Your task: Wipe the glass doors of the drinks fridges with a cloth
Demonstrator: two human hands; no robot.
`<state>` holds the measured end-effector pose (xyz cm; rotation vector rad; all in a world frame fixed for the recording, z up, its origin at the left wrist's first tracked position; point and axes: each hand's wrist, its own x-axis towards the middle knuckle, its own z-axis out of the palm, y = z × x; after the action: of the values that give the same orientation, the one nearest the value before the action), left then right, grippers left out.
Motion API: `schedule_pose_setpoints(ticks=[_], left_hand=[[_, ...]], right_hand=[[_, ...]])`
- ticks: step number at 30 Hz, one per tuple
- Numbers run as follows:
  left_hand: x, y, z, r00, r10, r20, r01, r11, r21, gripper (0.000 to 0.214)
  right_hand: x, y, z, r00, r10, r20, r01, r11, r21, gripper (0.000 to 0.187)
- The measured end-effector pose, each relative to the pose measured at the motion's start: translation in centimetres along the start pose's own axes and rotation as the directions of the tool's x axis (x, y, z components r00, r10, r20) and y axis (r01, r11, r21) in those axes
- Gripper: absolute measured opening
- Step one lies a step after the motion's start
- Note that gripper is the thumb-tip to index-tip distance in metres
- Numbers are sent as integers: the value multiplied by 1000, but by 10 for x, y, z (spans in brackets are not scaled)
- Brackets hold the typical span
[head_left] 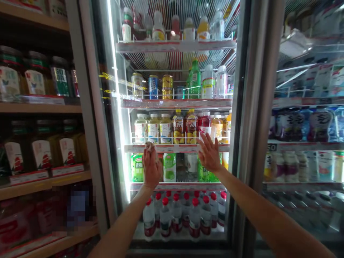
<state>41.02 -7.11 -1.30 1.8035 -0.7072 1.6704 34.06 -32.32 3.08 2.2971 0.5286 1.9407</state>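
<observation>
My left hand (152, 168) is raised in front of a lit drinks fridge, its fingers closed on a pale crumpled cloth (149, 145). To the right, my right hand (210, 154) has its fingers spread and holds nothing; it seems to rest against the glass door (185, 84), though contact is hard to confirm. Beyond the hands is a shelf of bottles, with a red-purple bottle (205, 120) just above my right fingertips. A green-labelled bottle (169, 167) stands on the shelf below, beside my left hand.
Bottles with red caps (176, 209) fill the fridge floor. Cans (153, 87) and bottles line the upper shelves. A metal door frame (259, 118) runs down the right, next to another fridge. Wooden shelves (40, 107) with bottled drinks stand at left.
</observation>
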Motion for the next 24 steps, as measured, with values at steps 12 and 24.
schedule_pose_setpoints(ticks=[12, 24], left_hand=[[11, -13, -5, 979, 181, 90, -186, 981, 50, 71], [-5, -66, -40, 969, 131, 208, -168, 971, 172, 77]], right_hand=[[22, -106, 34, 961, -216, 175, 162, 946, 281, 44], [65, -67, 30, 998, -36, 59, 33, 997, 64, 22]])
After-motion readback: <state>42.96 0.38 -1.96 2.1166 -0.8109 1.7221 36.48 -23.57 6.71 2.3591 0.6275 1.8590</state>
